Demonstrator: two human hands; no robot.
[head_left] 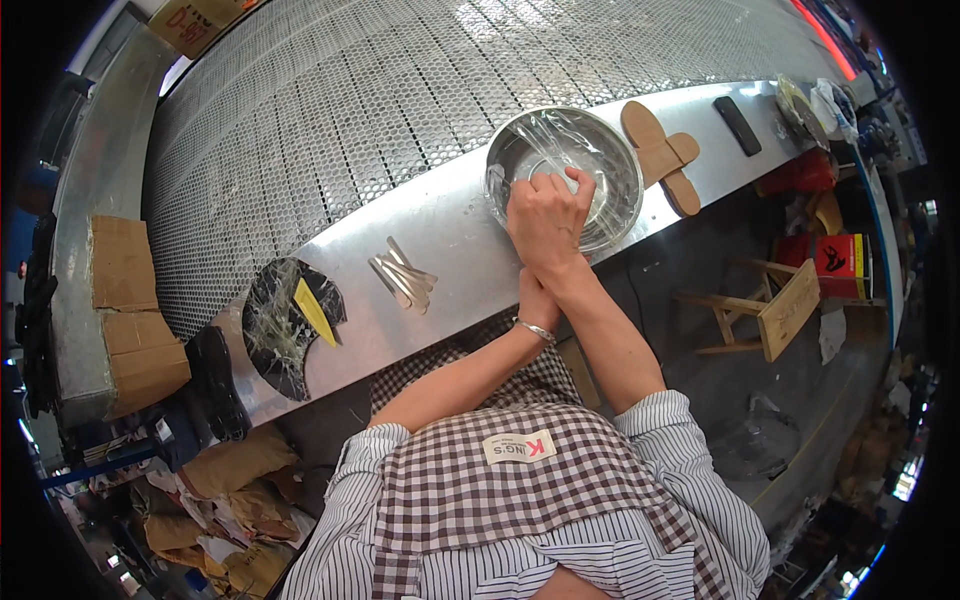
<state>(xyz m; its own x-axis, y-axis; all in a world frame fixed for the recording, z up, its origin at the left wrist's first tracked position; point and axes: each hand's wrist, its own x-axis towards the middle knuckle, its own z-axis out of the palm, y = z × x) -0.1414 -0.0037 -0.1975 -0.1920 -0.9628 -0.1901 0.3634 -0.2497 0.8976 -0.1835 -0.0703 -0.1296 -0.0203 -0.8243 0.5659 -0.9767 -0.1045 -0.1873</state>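
Note:
A round metal bowl [622, 160] with clear plastic film [545, 140] over its inside stands on the metal ledge. My right hand [548, 215] is closed in a fist above the near part of the bowl, thumb toward the right; whatever its fingers hold is hidden. My left hand [537, 298] lies under my right wrist, the arms crossing there, and its fingers are out of sight. Tan sole-shaped pieces [655, 150] overlap right of the bowl. To the left, several thin metal strips [403, 275] lie in a loose pile.
Beyond the metal ledge [455, 215] stretches a mesh conveyor [330, 120]. A film-covered black round thing [275, 335] with a yellow strip [315, 312] lies at left, near cardboard [125, 265]. A dark oblong object [737, 126] rests at right. A wooden stool [785, 310] stands below.

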